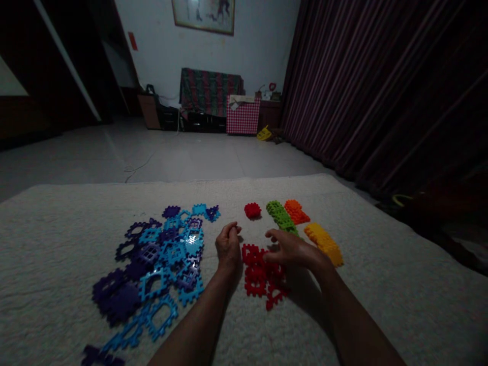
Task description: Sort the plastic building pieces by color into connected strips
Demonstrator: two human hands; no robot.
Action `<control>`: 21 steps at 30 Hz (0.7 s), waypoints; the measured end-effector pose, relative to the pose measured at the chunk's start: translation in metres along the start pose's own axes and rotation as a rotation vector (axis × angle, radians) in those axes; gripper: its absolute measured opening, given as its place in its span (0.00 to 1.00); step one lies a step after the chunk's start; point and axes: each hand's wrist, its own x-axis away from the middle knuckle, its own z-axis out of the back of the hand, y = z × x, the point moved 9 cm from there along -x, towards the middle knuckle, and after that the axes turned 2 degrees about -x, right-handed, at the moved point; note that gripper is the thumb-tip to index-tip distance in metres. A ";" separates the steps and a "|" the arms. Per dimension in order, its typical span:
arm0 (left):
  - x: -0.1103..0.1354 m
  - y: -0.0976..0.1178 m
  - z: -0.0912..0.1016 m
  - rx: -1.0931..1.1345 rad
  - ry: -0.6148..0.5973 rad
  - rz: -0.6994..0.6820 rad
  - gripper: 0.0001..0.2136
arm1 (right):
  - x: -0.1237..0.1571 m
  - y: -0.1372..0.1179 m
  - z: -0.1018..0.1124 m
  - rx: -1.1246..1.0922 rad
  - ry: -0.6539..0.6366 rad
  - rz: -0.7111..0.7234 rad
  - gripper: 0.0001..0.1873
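the two hands are apart from each other, above a cream, fleecy blanket [381, 300]. the right hand [292, 249], its thumb and fingers spread, is over the upper right part of a loose cluster of flat red plastic tiles with notched edges [254, 273]; whether the fingertips touch them cannot be told. the left hand [229, 246] is curled with its fingers drawn in, just beside the cluster's left edge; it is too dim to tell whether anything is inside.

beyond the hands sits a small, neat stack of red notched tiles [252, 209]. to its right are a leaning row of green notched tiles [280, 214], a stack of orange notched tiles [294, 211] and, nearer, a curved row of yellow notched tiles [324, 244]. left of the left hand, light-blue notched tiles [194, 245] and purple notched tiles [124, 304] lie mixed and overlapping in a broad spread.
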 end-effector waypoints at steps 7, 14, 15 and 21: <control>0.000 -0.001 -0.001 0.032 -0.003 0.009 0.17 | 0.035 -0.011 -0.022 0.007 -0.109 0.015 0.24; -0.010 0.001 0.006 0.094 0.006 0.068 0.19 | 0.017 -0.028 -0.042 0.022 -0.106 0.061 0.14; -0.012 0.002 0.008 0.116 0.014 0.082 0.20 | 0.015 -0.032 -0.042 0.019 -0.109 0.076 0.15; -0.016 0.006 0.008 0.157 0.015 0.104 0.21 | 0.014 -0.031 -0.025 -0.056 -0.054 0.095 0.25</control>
